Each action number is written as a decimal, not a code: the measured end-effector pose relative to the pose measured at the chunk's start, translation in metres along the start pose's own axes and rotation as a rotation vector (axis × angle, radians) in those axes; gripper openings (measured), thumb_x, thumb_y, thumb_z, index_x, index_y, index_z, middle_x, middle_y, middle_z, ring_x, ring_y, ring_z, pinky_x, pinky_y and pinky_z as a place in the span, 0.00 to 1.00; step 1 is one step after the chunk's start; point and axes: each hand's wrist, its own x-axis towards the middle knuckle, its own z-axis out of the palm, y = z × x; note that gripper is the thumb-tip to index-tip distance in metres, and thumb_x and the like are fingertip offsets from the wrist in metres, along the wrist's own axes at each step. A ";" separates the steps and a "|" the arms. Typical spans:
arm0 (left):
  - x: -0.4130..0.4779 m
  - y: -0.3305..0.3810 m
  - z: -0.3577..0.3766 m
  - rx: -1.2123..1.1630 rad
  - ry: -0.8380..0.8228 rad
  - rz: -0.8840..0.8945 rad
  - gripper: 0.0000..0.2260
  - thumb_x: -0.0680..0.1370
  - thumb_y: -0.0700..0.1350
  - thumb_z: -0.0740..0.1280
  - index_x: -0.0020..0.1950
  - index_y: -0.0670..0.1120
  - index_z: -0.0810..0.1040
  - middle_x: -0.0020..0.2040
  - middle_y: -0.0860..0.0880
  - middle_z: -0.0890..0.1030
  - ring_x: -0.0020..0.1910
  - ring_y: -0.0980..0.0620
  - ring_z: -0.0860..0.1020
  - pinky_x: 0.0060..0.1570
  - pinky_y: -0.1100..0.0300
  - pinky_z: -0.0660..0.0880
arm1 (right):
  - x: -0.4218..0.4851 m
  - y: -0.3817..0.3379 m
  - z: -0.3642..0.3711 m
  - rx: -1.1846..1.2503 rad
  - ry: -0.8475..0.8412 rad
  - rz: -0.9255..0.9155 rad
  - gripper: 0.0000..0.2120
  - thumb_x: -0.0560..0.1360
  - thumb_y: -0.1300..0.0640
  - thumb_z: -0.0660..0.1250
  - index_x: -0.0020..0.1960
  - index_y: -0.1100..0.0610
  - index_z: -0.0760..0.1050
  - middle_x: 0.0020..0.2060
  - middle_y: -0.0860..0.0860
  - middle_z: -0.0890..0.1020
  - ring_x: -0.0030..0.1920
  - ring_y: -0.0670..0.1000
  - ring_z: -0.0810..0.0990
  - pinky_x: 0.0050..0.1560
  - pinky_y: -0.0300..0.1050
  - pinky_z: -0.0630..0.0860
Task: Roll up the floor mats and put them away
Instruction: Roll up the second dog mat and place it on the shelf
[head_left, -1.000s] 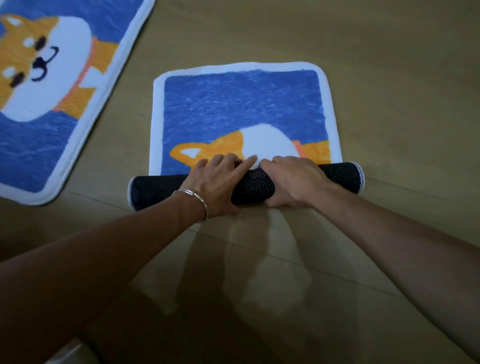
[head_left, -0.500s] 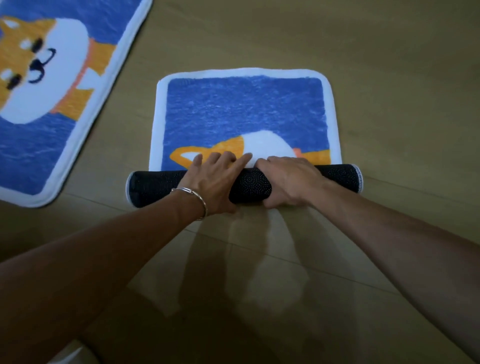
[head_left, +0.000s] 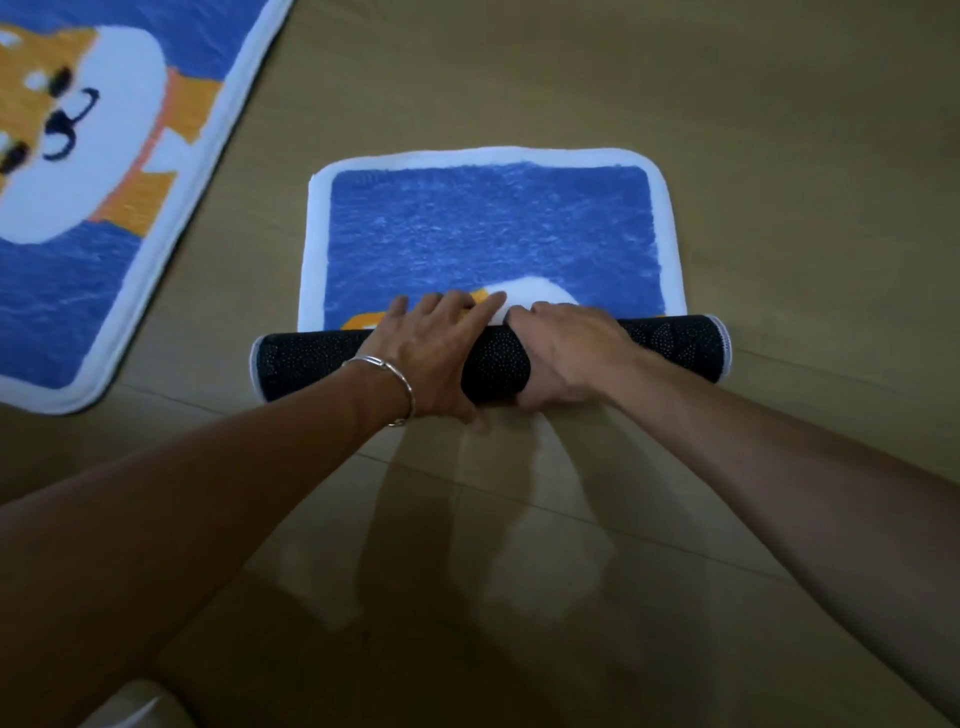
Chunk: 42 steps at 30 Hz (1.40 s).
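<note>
Your left hand (head_left: 436, 353) lies across the middle of the roll (head_left: 675, 348). Its fingers are straight and spread, and they reach over the top so the tips touch the mat's plush face on the far side. The thumb sits on the near side, down by the floor. Your right hand (head_left: 566, 358) sits just beside it, almost touching at the fingertips. Its fingers are curled over the top of the roll and its thumb is tucked against the near side, so this hand grips the roll.

The roll is the near part of the small floor mat (head_left: 493, 228), wound up with its dark dotted backing outward. It sticks out past both of your hands, further on the right. The unrolled part lies flat beyond your fingers, blue with a white border. A bit of orange and white pattern shows right at your fingertips.

A bracelet (head_left: 400, 379) circles your left wrist. Well off to the left of your left hand, the larger floor mat (head_left: 62, 270) with a dog face lies flat on the wooden floor (head_left: 779, 156).
</note>
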 end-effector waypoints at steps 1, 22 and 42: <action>0.000 0.001 0.001 0.004 0.009 -0.017 0.50 0.62 0.66 0.73 0.75 0.52 0.51 0.65 0.48 0.68 0.62 0.44 0.70 0.58 0.46 0.69 | 0.001 0.000 -0.001 0.016 -0.009 -0.001 0.29 0.64 0.44 0.72 0.60 0.51 0.66 0.48 0.50 0.72 0.54 0.55 0.75 0.51 0.51 0.72; 0.009 0.006 -0.013 -0.153 -0.055 -0.038 0.34 0.65 0.65 0.71 0.67 0.55 0.65 0.57 0.51 0.76 0.57 0.47 0.76 0.51 0.53 0.71 | -0.006 0.002 0.008 -0.104 0.123 0.028 0.42 0.65 0.41 0.73 0.72 0.50 0.57 0.65 0.54 0.68 0.67 0.57 0.67 0.65 0.57 0.61; 0.006 0.012 -0.014 -0.077 -0.009 -0.103 0.40 0.63 0.65 0.73 0.68 0.52 0.62 0.60 0.47 0.74 0.59 0.43 0.74 0.52 0.49 0.71 | -0.003 0.009 -0.009 -0.019 0.117 -0.030 0.29 0.64 0.43 0.72 0.60 0.53 0.67 0.50 0.51 0.74 0.54 0.56 0.75 0.48 0.48 0.67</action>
